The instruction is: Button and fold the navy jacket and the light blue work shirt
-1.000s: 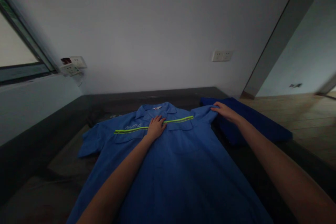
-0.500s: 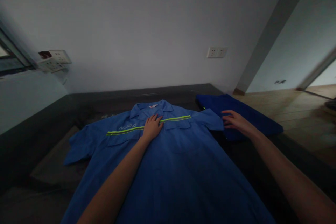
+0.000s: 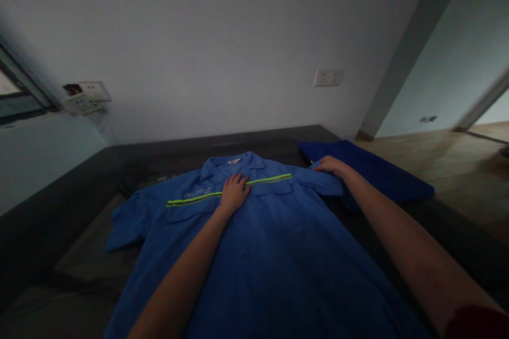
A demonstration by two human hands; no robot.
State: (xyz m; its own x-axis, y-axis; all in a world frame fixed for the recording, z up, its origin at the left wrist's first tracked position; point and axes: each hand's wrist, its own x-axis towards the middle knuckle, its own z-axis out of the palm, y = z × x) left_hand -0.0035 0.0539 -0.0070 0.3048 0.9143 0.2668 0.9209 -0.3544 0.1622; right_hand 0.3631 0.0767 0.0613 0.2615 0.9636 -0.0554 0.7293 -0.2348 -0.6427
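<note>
A blue short-sleeved work shirt (image 3: 262, 243) with a yellow-green chest stripe lies face up, spread flat on a dark bed (image 3: 79, 185). My left hand (image 3: 234, 192) rests flat on the chest just below the collar, fingers stretched out. My right hand (image 3: 331, 164) lies on the shirt's right shoulder and sleeve, fingers extended over the cloth. The light is dim.
A darker blue folded garment (image 3: 382, 175) lies at the bed's far right corner, next to my right hand. Wall sockets (image 3: 328, 77) sit on the far wall. A power strip (image 3: 85, 98) hangs at the left by a window. Wooden floor opens to the right.
My right hand moved back left from the dark blue garment onto the shirt's right shoulder. My left hand stayed on the chest. The view shifted slightly.
</note>
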